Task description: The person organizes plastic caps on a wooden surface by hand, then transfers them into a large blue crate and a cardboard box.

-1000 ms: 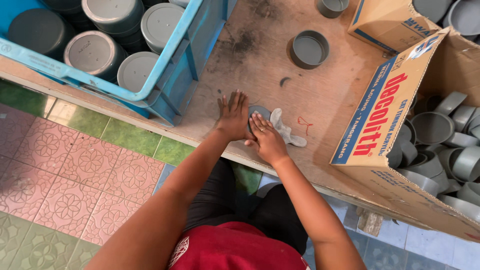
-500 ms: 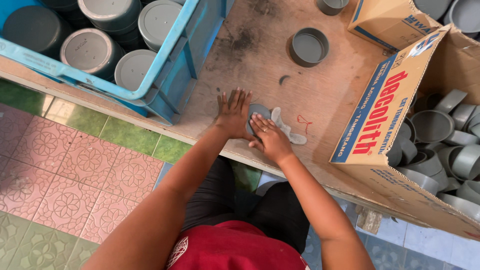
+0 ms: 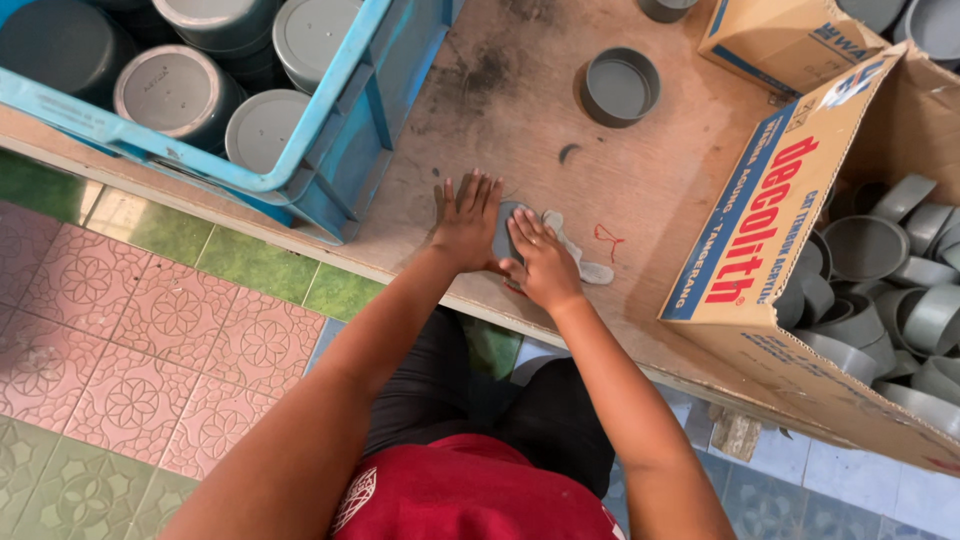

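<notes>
Both hands pressed flat on a grey cap (image 3: 503,232) at the wooden counter (image 3: 650,190) edge: left hand (image 3: 466,224) with fingers spread open, right hand (image 3: 543,262) with fingers extended beside a pale rag (image 3: 575,250); seating it apparently called for steady downward pressure.

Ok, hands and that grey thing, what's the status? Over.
Left hand flat on the table, fingers spread, touching the grey cap. Right hand pressing on the cap, no closed grip. White rag beside it.
</notes>
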